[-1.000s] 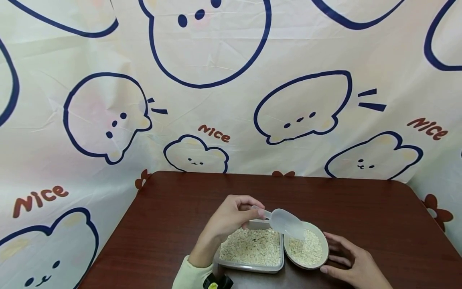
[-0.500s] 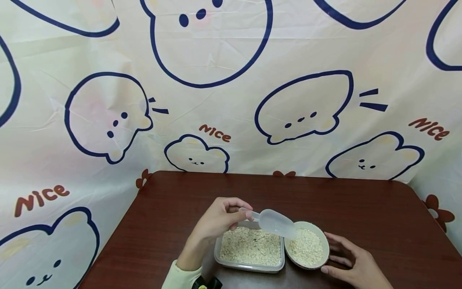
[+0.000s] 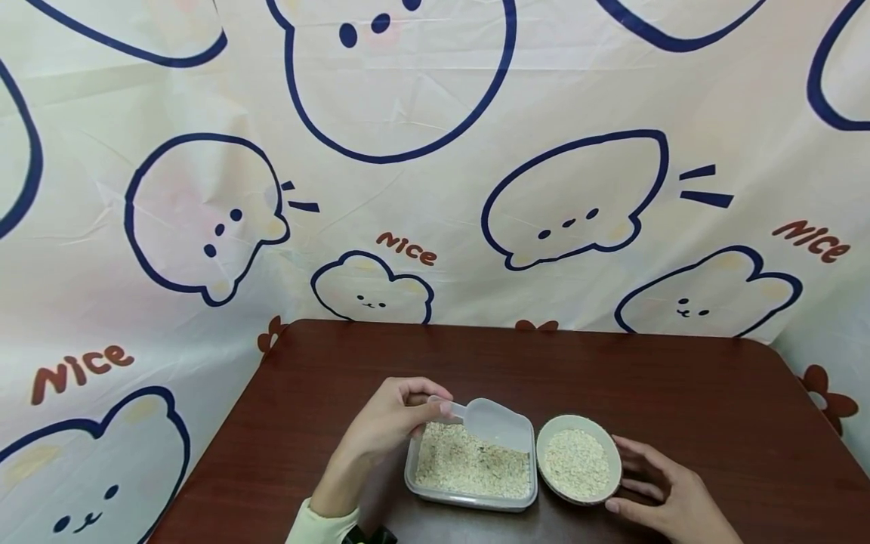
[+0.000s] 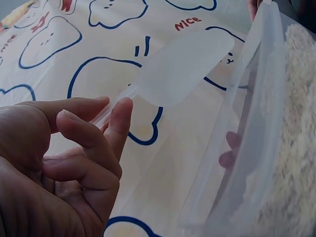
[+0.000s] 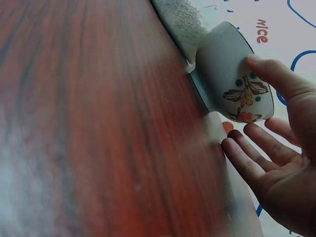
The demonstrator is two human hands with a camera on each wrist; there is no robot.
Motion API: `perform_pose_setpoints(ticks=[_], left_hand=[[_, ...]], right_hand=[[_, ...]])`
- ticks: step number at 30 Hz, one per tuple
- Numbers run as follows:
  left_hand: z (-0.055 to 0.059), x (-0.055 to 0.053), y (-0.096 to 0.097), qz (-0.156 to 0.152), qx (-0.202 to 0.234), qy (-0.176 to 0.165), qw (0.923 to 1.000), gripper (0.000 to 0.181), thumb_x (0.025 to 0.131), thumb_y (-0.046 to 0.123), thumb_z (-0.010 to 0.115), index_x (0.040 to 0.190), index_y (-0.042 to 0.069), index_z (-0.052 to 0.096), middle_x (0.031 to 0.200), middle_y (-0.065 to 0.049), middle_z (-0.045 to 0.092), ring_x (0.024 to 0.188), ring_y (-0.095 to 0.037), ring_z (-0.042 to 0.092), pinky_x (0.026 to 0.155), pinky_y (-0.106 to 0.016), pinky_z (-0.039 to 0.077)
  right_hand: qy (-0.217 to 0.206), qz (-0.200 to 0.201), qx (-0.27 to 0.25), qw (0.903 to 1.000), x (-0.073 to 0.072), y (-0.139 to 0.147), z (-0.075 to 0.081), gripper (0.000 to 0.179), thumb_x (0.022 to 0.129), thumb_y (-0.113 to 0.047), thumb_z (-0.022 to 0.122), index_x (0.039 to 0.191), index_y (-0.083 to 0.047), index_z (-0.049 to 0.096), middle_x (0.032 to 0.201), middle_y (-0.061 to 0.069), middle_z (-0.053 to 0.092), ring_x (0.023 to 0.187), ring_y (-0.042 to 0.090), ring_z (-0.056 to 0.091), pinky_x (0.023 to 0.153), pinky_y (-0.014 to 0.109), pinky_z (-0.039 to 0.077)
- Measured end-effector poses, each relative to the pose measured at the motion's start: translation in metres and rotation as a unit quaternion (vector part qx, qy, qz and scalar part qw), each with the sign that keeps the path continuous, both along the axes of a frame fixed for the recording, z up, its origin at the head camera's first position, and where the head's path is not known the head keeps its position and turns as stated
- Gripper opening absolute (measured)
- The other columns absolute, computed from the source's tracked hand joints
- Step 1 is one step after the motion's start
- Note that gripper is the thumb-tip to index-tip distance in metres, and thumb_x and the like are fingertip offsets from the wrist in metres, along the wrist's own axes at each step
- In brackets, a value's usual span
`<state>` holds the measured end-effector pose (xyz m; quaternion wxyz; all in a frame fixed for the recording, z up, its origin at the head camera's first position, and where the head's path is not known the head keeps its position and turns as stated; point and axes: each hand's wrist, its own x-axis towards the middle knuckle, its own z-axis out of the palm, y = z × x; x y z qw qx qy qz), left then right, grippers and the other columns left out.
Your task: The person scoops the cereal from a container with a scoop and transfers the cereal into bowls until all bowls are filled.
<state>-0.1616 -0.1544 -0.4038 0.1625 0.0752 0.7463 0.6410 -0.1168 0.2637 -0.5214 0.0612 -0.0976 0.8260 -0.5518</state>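
My left hand (image 3: 390, 419) pinches the handle of a translucent white plastic scoop (image 3: 499, 425) between thumb and fingers. In the head view the scoop overlaps the far right part of a clear rectangular container (image 3: 469, 502) of oats (image 3: 469, 465). The left wrist view shows the scoop (image 4: 182, 69) beside the container wall (image 4: 249, 148). Right of the container stands a small round bowl (image 3: 547, 483) with oats in it. My right hand (image 3: 669, 491) touches the bowl's right side, fingers spread. Its thumb rests against the flower-patterned bowl (image 5: 232, 74) in the right wrist view.
Container and bowl stand side by side near the front of a dark red-brown wooden table (image 3: 326, 363). A pale cloth (image 3: 435, 189) printed with blue cartoon outlines hangs behind and beside the table. A dark band (image 3: 370, 535) is on my left wrist.
My left hand has moved left with the scoop, from over the bowl's edge to over the oat container. My right hand has stayed at the bowl.
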Motion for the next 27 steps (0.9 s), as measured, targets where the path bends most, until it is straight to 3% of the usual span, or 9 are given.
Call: perform_pose_setpoints(ticks=[5,16,27], left_hand=[[-0.003,0.003,-0.010,0.014,-0.008,-0.002,0.9999,0.025,0.098,0.011,0.077,0.114,-0.008,0.074,0.091,-0.006,0.082,0.052,-0.006,0.043,0.054,-0.019,0.038],[-0.010,0.007,-0.029,0.025,-0.033,0.001,0.9991,0.027,0.098,0.012,0.077,0.115,-0.008,0.073,0.084,-0.003,0.076,0.053,-0.007,0.044,0.053,-0.020,0.036],[-0.020,0.006,-0.033,0.033,-0.056,-0.003,0.9979,0.024,0.098,0.012,0.076,0.113,-0.006,0.074,0.092,-0.014,0.081,0.053,-0.008,0.044,0.052,-0.021,0.038]], right_hand=[[-0.018,-0.006,0.001,0.9998,-0.001,0.000,0.001,0.084,0.082,-0.018,0.094,0.155,-0.013,0.054,0.135,-0.036,0.057,0.113,-0.009,0.067,0.087,0.026,0.064],[-0.012,-0.005,0.002,0.9999,0.001,0.000,0.002,0.083,0.081,-0.019,0.094,0.154,-0.011,0.054,0.135,-0.036,0.058,0.113,-0.009,0.067,0.087,0.025,0.064],[-0.022,-0.004,0.001,0.9998,0.000,0.000,0.003,0.085,0.081,-0.020,0.094,0.155,-0.011,0.054,0.135,-0.036,0.057,0.113,-0.009,0.067,0.087,0.025,0.064]])
